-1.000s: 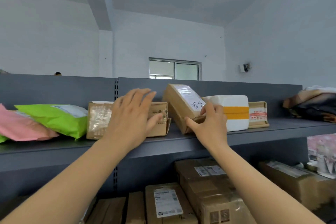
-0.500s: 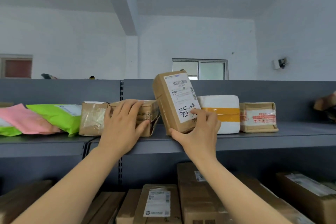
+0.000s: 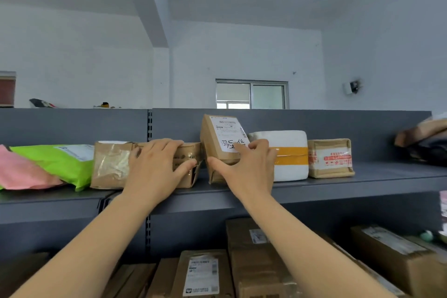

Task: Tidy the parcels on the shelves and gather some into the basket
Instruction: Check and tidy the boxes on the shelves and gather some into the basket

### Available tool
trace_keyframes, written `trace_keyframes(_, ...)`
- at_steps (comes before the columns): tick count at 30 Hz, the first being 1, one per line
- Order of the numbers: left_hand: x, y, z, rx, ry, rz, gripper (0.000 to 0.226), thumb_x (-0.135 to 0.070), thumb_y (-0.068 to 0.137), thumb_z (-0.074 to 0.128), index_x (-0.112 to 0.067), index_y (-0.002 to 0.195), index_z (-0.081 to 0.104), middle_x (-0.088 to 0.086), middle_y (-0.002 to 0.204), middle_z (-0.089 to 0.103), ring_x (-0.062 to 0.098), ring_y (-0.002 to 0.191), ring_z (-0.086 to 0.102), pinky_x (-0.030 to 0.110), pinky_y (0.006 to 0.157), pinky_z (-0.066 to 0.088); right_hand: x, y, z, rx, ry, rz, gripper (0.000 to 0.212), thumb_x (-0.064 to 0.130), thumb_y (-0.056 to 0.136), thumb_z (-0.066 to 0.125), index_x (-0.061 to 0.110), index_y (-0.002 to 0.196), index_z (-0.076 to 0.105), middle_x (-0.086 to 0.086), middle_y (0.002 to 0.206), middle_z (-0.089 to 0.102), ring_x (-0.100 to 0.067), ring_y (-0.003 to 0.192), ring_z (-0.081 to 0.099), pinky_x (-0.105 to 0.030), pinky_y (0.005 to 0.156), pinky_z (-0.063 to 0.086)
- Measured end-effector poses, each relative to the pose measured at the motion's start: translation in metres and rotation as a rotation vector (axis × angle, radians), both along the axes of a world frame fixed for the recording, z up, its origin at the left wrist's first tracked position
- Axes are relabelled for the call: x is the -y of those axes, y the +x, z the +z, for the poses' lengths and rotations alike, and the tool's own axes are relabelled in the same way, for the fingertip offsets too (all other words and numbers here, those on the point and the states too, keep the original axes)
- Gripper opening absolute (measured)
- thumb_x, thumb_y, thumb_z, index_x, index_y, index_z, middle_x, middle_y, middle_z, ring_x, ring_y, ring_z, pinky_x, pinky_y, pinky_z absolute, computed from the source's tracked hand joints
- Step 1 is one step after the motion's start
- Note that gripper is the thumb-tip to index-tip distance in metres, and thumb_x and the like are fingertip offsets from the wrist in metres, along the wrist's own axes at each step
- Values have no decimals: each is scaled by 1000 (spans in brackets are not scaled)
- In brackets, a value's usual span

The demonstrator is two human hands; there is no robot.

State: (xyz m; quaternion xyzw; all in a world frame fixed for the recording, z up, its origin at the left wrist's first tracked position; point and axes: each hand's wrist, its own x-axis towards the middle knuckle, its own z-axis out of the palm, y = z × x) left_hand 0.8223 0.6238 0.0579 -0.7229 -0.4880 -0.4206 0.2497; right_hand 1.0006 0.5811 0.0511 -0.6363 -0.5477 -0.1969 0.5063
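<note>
Tidying seems early: on the top shelf (image 3: 362,176) the left hand (image 3: 154,167) grips a crumpled taped parcel (image 3: 111,164), and the right hand (image 3: 246,169) clasps the labelled carton (image 3: 217,138) tilted beside it. No basket shows; gathering looks undone.

- A grey-framed sliding window (image 3: 251,94) sits in the far white wall (image 3: 72,55), right of centre.
- A white ceiling beam (image 3: 150,7) slopes down to the wall left of the window.
- A small device (image 3: 352,86) (too blurred to identify) hangs on the right wall.
- A red-brown panel (image 3: 7,88) shows at the far left edge.
- A dark object (image 3: 41,103) and a small yellow-and-black thing (image 3: 104,105) lie far back, left.
</note>
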Motion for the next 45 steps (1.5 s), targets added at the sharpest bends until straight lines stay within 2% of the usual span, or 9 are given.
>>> trace_keyframes(8, 5, 18, 5, 31, 97, 10, 68, -68, 89, 21, -22, 122, 59, -2, 128, 59, 20, 132, 40, 56, 106, 22, -3, -1, 14, 260, -198, -182, 76, 78, 82, 29, 26, 134, 50, -10, 136, 36, -28, 120, 31, -38, 98, 34)
trace_keyframes(12, 6, 32, 5, -64, 164, -99, 54, -57, 94, 29, -23, 126, 57, -3, 132, 56, 19, 134, 40, 54, 108, 23, -5, 0, 15, 379, -363, -36, 61, 59, 95, 20, 31, 150, 19, -7, 151, 26, -34, 138, 17, -48, 109, 23)
trace_keyframes(17, 4, 47, 5, -143, 88, -102, 55, -60, 91, 28, -31, 132, 50, -6, 136, 51, 18, 134, 37, 54, 109, 21, 11, 23, 20, 359, -81, 19, 51, 42, 99, 37, 25, 147, 29, 2, 149, 35, -23, 136, 24, -39, 109, 27)
trace_keyframes(20, 2, 54, 4, -189, 59, -46, 55, -62, 92, 25, -37, 139, 37, -10, 143, 41, 16, 136, 29, 56, 111, 14, 20, 55, 30, 271, 86, -151, 58, 52, 91, 47, 28, 143, 33, 0, 149, 30, -24, 135, 23, -40, 107, 28)
trace_keyframes(27, -2, 58, -3, -216, 67, 3, 48, -59, 91, 36, -38, 133, 43, -11, 135, 48, 18, 134, 30, 57, 111, 10, 6, 101, 31, 93, -232, -186, 90, 78, 70, 53, 37, 144, 23, -1, 155, 5, -41, 139, 16, -50, 113, 25)
trace_keyframes(31, -2, 58, -6, -195, 88, -14, 44, -55, 89, 46, -35, 128, 51, -8, 128, 55, 20, 130, 38, 57, 109, 13, -2, 87, 24, -9, -35, -163, 82, 68, 67, 66, 26, 131, 37, -5, 140, 27, -34, 124, 36, -45, 97, 43)
trace_keyframes(40, 2, 61, -3, -144, 101, -66, 56, -64, 91, 24, -34, 131, 50, -10, 131, 53, 18, 132, 35, 62, 108, 14, 20, 79, -20, 82, 417, 37, 79, 44, 60, 82, 26, 118, 32, 0, 136, 22, -26, 130, 25, -36, 100, 38)
trace_keyframes(43, 14, 75, -1, -6, 114, -251, 65, -68, 89, 24, -28, 135, 47, -6, 135, 52, 17, 134, 35, 56, 110, 19, 23, 76, -31, 132, 486, 54, 80, 42, 60, 83, 26, 118, 31, -4, 135, 22, -27, 130, 25, -39, 100, 40)
trace_keyframes(45, 24, 89, 4, 109, -41, -520, 67, -68, 88, 29, -27, 139, 42, -5, 137, 51, 15, 131, 38, 47, 111, 29, 24, 76, -35, 162, 506, 50, 78, 44, 61, 80, 24, 119, 32, -6, 135, 22, -28, 129, 26, -41, 100, 41)
